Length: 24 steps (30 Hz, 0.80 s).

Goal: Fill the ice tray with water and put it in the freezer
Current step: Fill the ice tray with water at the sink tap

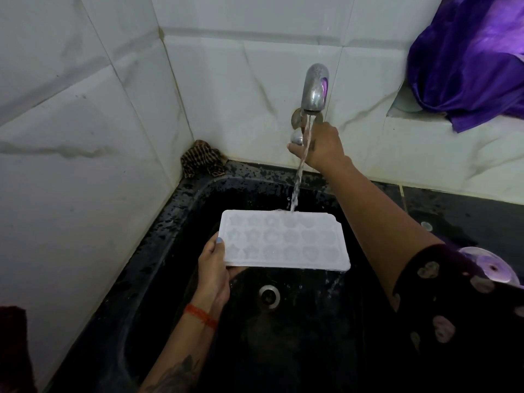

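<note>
- The white ice tray (283, 241) hangs level over the black sink (175, 211), water (299, 177) striking its far edge.
- Her left hand (214, 268) pinches the tray's near-left corner, thumb on top.
- Her right hand (321, 147) curls round the tap knob (297, 137) under the chrome spout (314, 87).

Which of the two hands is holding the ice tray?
The left hand grips the white plastic ice tray by its end; the right hand is up at the tap knob.
</note>
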Each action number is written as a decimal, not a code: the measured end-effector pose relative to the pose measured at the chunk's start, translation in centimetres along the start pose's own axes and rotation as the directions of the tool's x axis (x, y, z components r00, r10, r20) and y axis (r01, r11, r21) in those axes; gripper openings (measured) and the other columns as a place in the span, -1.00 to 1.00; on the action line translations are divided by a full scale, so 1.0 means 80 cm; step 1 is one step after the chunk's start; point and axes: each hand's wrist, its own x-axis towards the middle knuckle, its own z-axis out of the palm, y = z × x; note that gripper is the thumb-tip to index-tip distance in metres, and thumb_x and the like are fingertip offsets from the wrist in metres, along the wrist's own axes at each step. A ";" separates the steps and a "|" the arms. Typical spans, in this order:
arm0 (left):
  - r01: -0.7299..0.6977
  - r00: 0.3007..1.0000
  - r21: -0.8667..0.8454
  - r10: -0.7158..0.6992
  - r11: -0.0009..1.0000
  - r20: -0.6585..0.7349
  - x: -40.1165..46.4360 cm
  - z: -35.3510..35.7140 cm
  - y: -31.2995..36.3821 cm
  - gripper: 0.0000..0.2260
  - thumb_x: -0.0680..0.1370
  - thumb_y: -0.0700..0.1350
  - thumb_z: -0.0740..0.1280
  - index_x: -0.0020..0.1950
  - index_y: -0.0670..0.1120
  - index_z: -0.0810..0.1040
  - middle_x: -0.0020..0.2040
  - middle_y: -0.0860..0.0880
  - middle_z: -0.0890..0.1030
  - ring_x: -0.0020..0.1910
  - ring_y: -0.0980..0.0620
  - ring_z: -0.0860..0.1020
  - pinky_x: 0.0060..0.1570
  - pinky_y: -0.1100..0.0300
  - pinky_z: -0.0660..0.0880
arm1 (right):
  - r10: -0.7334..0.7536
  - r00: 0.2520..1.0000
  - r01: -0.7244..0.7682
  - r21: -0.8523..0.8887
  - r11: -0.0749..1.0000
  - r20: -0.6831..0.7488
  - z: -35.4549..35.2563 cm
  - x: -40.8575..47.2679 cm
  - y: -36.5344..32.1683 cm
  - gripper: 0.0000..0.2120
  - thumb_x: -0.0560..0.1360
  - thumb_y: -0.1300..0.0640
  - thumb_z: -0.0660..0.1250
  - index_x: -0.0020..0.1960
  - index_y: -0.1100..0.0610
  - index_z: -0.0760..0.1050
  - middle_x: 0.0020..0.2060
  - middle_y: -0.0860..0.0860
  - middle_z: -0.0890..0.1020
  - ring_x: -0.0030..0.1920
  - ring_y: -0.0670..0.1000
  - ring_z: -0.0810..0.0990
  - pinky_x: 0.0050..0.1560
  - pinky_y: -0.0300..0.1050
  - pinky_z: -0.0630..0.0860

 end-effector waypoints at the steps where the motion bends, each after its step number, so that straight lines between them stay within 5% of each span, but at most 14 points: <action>1: 0.001 1.000 0.001 -0.001 1.000 -0.002 0.000 0.001 0.000 -0.76 0.67 -0.14 0.09 0.27 -0.06 0.46 0.00 -0.02 0.60 -0.08 0.01 0.58 -0.38 0.10 0.59 | 0.004 1.000 -0.004 0.029 1.000 0.001 0.001 0.000 0.000 -0.77 0.43 0.09 0.34 0.03 0.18 0.49 -0.13 0.09 0.55 -0.18 0.04 0.54 -0.27 -0.22 0.31; 8: -0.015 1.000 -0.003 0.015 1.000 -0.003 -0.004 0.000 0.004 -0.76 0.67 -0.13 0.09 0.27 -0.05 0.47 -0.01 -0.01 0.59 -0.06 0.00 0.57 -0.25 0.03 0.53 | 0.083 0.996 -0.078 0.155 0.985 -0.026 0.006 -0.002 0.001 -0.59 0.45 0.02 0.34 0.16 0.28 0.42 -0.11 0.15 0.52 -0.15 0.09 0.51 -0.19 -0.19 0.32; 16: -0.008 1.000 -0.015 0.008 1.000 -0.010 -0.011 -0.001 0.010 -0.72 0.67 -0.13 0.09 0.33 -0.09 0.45 0.12 -0.11 0.57 0.04 -0.10 0.56 -0.23 0.02 0.54 | 0.100 0.991 -0.117 0.225 0.967 0.086 0.001 -0.042 0.012 -0.42 0.56 0.00 0.23 0.50 0.00 0.07 0.05 0.20 0.60 -0.04 0.18 0.56 -0.08 -0.20 0.37; 18: -0.010 1.000 -0.019 0.009 1.000 -0.009 -0.014 -0.001 0.012 -0.72 0.67 -0.13 0.09 0.34 -0.10 0.44 0.13 -0.12 0.56 0.04 -0.11 0.55 -0.23 0.02 0.53 | 0.116 0.986 -0.143 0.263 0.954 0.116 0.005 -0.066 0.017 -0.36 0.56 -0.01 0.24 0.53 -0.05 0.00 0.14 0.20 0.59 0.12 0.18 0.55 0.02 -0.18 0.40; 21: -0.021 1.000 -0.029 0.021 0.999 -0.006 -0.021 -0.003 0.014 -0.73 0.67 -0.14 0.08 0.32 -0.11 0.44 0.11 -0.11 0.56 -0.06 -0.04 0.56 -0.26 0.03 0.51 | 0.155 0.983 -0.179 0.322 0.930 0.099 0.007 -0.107 0.023 -0.40 0.56 -0.02 0.25 0.52 0.03 0.10 0.26 0.19 0.52 0.27 0.15 0.48 0.16 -0.14 0.39; 24: -0.026 1.000 -0.040 0.026 0.999 -0.003 -0.029 -0.006 0.017 -0.74 0.67 -0.14 0.09 0.31 -0.11 0.45 0.11 -0.11 0.56 -0.07 -0.03 0.56 -0.26 0.02 0.52 | 0.217 0.972 -0.236 0.336 0.912 0.095 0.003 -0.147 0.030 -0.46 0.55 -0.03 0.27 0.47 0.09 0.23 0.20 0.21 0.56 0.19 0.16 0.52 0.08 -0.14 0.40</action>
